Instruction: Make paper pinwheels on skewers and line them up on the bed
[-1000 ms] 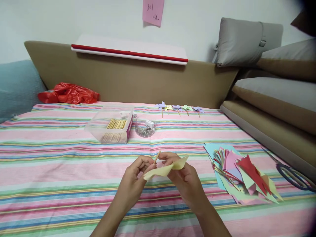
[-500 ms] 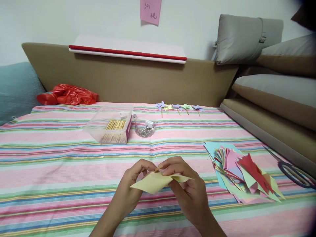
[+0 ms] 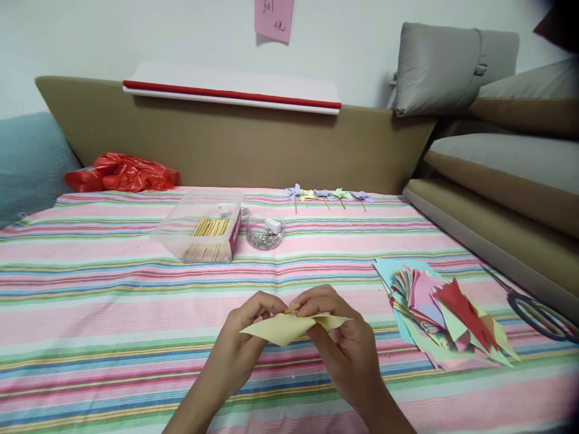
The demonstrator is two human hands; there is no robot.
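Observation:
Between my two hands, low over the cloth, is a pale yellow paper pinwheel [image 3: 281, 330] with pointed, partly folded blades. A short end of a wooden stick [image 3: 292, 308] shows just behind it, at the fingertips. My left hand [image 3: 246, 328] is closed, its fingers pinching at the stick and the paper's left side. My right hand [image 3: 341, 337] is closed on the paper, thumb underneath and fingers over the top. Most of the stick is hidden by paper and fingers.
A clear plastic box [image 3: 169, 235] holds wooden sticks [image 3: 210, 228]; beside it stands a round container [image 3: 265, 241] of small metal pins. Finished pinwheels [image 3: 323, 194] lie at the back. Coloured paper pieces [image 3: 425, 292] and scissors [image 3: 538, 313] are at right, near stacked cushions [image 3: 488, 211].
The yellow paper has tilted slightly, so its front point sits higher and it looks flatter. A bit more of the stick end shows. Both hands stay in nearly the same place.

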